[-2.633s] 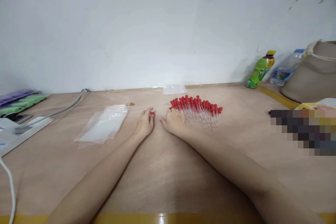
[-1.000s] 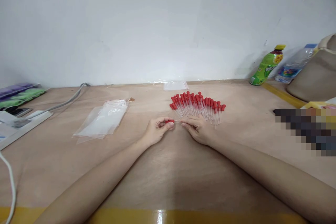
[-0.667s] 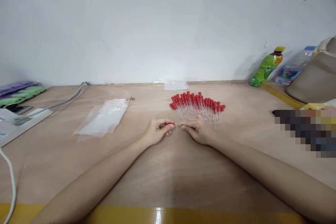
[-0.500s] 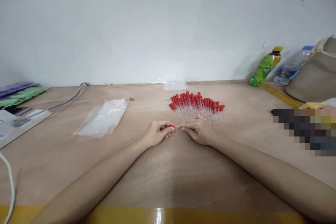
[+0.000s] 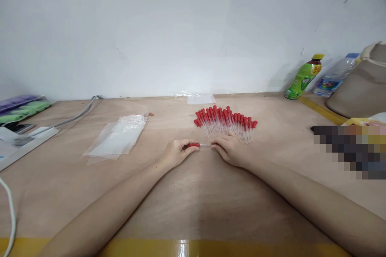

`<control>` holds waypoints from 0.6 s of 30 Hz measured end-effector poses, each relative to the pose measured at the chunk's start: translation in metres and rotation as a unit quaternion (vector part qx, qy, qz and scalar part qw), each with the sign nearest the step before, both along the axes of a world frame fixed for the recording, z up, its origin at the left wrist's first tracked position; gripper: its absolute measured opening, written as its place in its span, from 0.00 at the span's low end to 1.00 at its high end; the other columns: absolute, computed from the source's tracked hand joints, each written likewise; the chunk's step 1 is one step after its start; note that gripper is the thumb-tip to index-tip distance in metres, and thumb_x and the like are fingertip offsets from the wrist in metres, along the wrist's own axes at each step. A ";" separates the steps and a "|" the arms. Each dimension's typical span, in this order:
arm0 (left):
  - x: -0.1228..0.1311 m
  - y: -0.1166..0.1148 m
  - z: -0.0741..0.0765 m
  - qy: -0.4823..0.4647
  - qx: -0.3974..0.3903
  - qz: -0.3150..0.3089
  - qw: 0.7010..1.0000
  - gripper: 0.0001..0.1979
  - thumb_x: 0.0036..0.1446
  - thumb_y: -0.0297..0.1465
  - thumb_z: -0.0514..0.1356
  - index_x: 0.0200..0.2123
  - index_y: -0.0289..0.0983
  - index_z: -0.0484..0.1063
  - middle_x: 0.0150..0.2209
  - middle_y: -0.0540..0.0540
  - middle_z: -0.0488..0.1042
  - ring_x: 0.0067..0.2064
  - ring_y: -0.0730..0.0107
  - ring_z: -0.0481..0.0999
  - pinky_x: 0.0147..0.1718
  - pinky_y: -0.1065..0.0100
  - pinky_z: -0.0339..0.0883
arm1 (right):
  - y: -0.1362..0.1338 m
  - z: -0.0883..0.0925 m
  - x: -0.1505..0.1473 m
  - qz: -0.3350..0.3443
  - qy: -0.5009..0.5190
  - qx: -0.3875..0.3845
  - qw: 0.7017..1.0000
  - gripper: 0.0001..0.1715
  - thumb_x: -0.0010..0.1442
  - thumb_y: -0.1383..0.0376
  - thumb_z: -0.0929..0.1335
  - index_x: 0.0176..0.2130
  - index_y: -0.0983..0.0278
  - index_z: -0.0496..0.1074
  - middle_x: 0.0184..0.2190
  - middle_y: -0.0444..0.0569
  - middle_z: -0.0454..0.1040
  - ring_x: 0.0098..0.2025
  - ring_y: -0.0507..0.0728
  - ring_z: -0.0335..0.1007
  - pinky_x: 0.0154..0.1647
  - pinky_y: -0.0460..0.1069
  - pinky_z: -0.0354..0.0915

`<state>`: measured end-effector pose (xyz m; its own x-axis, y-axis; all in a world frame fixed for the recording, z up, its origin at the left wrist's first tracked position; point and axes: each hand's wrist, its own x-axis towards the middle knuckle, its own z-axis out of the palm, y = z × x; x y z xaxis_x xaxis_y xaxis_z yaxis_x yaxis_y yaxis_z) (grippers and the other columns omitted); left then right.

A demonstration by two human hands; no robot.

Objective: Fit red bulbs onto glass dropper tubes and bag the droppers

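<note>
A dropper [image 5: 205, 145] with a red rubber bulb and a clear tube lies level between my hands, low over the table. My left hand [image 5: 177, 151] is closed around the bulb end, thumb below and fingers above. On the tube's other end, the fingers of my right hand [image 5: 231, 151] are pinched, hiding the tip. Just beyond my right hand lies a fanned pile of red-bulbed droppers [image 5: 223, 116], bulbs toward the wall and tubes toward me. Part of the pile's near edge is hidden behind that hand.
Clear plastic bags [image 5: 120, 136] lie flat on the left of the table. Further left are a cable [image 5: 75, 117] and purple and green packs [image 5: 27, 108]. At the back right stand a green bottle [image 5: 303, 79], a clear bottle [image 5: 334, 78] and a beige bag [image 5: 357, 88].
My hands have drawn slightly apart, with the right one shifting a little right. More of the dropper's bulb and tube now shows between them. The pile looks unchanged.
</note>
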<state>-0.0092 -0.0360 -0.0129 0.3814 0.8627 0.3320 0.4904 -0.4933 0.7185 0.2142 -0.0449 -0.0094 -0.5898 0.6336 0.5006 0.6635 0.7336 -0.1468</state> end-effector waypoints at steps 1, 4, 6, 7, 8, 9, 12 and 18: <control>0.001 -0.001 0.001 -0.001 -0.001 -0.003 1.000 0.10 0.49 0.37 0.60 0.34 0.41 0.75 0.32 0.50 0.77 0.32 0.69 0.74 0.32 0.70 0.67 | 0.000 -0.002 0.000 -0.005 0.008 0.009 1.000 0.12 0.61 0.65 0.57 0.34 0.65 0.68 0.30 0.48 0.73 0.30 0.53 0.64 0.34 0.49 0.49; 0.003 -0.003 0.002 -0.014 -0.004 0.006 1.000 0.10 0.49 0.37 0.60 0.33 0.39 0.75 0.31 0.49 0.77 0.31 0.69 0.74 0.31 0.71 0.67 | -0.001 -0.007 -0.004 -0.017 0.042 0.018 0.999 0.13 0.61 0.65 0.57 0.33 0.64 0.68 0.28 0.46 0.73 0.26 0.51 0.62 0.34 0.49 0.47; 0.005 -0.004 0.002 -0.026 -0.001 0.014 1.000 0.11 0.48 0.38 0.61 0.33 0.38 0.75 0.31 0.48 0.77 0.30 0.69 0.74 0.31 0.70 0.68 | -0.002 -0.007 -0.006 -0.019 0.055 0.010 0.998 0.14 0.61 0.65 0.57 0.32 0.64 0.68 0.26 0.45 0.73 0.24 0.50 0.60 0.34 0.49 0.47; 0.005 -0.004 0.002 -0.032 -0.001 0.016 0.999 0.11 0.48 0.38 0.61 0.32 0.38 0.75 0.31 0.48 0.77 0.30 0.69 0.74 0.30 0.70 0.68 | -0.002 -0.007 -0.007 -0.019 0.058 0.005 0.998 0.14 0.62 0.65 0.57 0.32 0.64 0.68 0.25 0.44 0.73 0.23 0.50 0.59 0.33 0.49 0.47; 0.006 -0.004 0.002 -0.038 -0.003 0.013 0.999 0.11 0.47 0.38 0.61 0.32 0.37 0.75 0.31 0.48 0.77 0.30 0.69 0.74 0.31 0.70 0.68 | -0.003 -0.007 -0.008 -0.018 0.056 0.000 0.998 0.15 0.62 0.65 0.56 0.31 0.64 0.68 0.24 0.44 0.72 0.23 0.50 0.58 0.33 0.49 0.47; 0.006 -0.005 0.002 -0.043 -0.007 0.008 0.999 0.11 0.47 0.37 0.61 0.32 0.37 0.75 0.31 0.47 0.77 0.30 0.68 0.74 0.31 0.69 0.68 | -0.003 -0.006 -0.008 -0.016 0.053 -0.003 0.998 0.15 0.62 0.65 0.56 0.31 0.64 0.68 0.24 0.44 0.72 0.23 0.50 0.58 0.33 0.49 0.47; 0.007 -0.006 0.002 -0.050 -0.017 -0.007 0.999 0.11 0.47 0.37 0.61 0.32 0.36 0.75 0.31 0.47 0.77 0.32 0.68 0.74 0.33 0.69 0.68 | -0.005 -0.003 -0.009 -0.012 0.042 -0.002 0.999 0.16 0.61 0.65 0.56 0.29 0.64 0.69 0.24 0.44 0.72 0.22 0.50 0.57 0.33 0.49 0.46; 0.006 -0.007 0.003 -0.035 -0.031 -0.033 0.998 0.11 0.49 0.36 0.60 0.33 0.36 0.75 0.32 0.46 0.77 0.32 0.68 0.74 0.32 0.69 0.68 | -0.003 0.000 -0.009 -0.011 0.019 -0.008 1.000 0.16 0.61 0.66 0.57 0.28 0.64 0.68 0.23 0.44 0.72 0.21 0.49 0.56 0.32 0.49 0.45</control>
